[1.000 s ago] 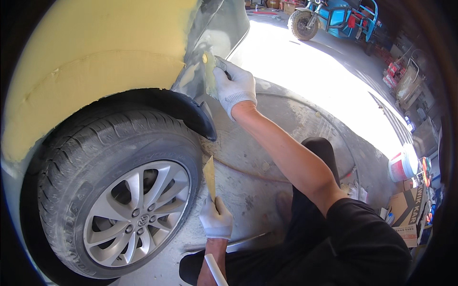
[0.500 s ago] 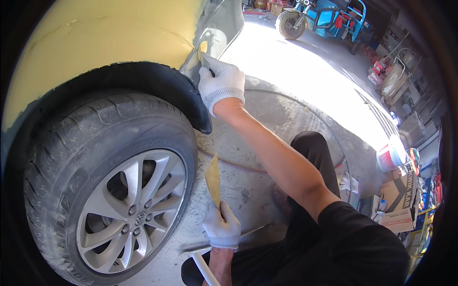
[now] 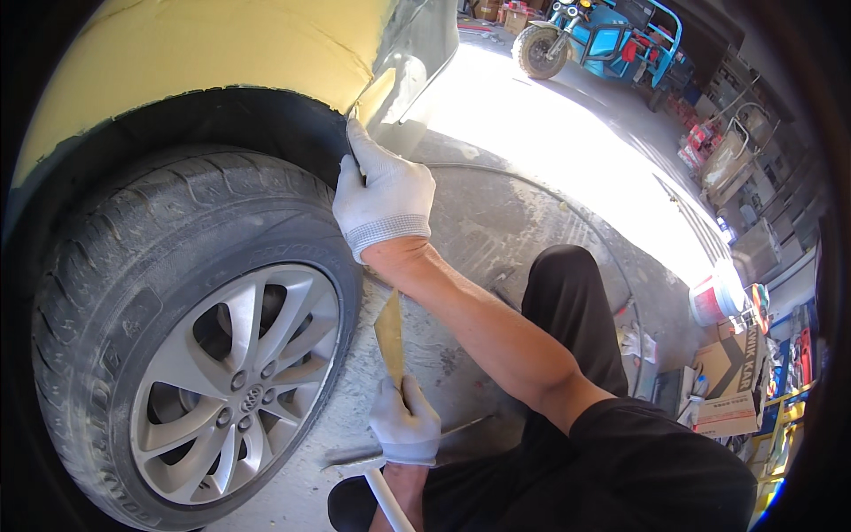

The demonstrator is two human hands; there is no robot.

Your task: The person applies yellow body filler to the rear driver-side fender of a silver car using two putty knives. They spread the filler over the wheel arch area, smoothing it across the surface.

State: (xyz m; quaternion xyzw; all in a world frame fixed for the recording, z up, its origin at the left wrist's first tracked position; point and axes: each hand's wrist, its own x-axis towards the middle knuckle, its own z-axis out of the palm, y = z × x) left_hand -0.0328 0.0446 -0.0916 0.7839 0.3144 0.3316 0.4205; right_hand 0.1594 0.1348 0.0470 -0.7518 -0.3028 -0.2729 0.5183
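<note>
In white knit gloves, my right hand [image 3: 386, 191] reaches up to the car's rear corner beside the wheel arch. Its fingers pinch a thin putty spreader [image 3: 355, 113], seen nearly edge-on and mostly hidden, against the grey bumper [image 3: 418, 64]. A pale yellow streak of putty [image 3: 379, 92] runs up from the fingertips along the panel seam. Lower down, my left hand [image 3: 405, 421] holds a putty knife [image 3: 390, 337] upright, its wide yellowish blade pointing up, clear of the car. Yellow covers the fender [image 3: 204, 53] above the black arch edge.
The tyre [image 3: 115, 293] with its silver wheel [image 3: 244, 381] fills the left side. A hose [image 3: 567, 199] curves over the concrete floor. A white tube [image 3: 387, 501] lies by my left forearm. Right are a bucket [image 3: 716, 297] and cardboard box [image 3: 729, 372]; a blue three-wheeler [image 3: 603, 40] stands behind.
My right hand has moved down and slightly left, from the grey panel toward the arch corner. A longer putty streak now shows above it. My left hand keeps holding the knife.
</note>
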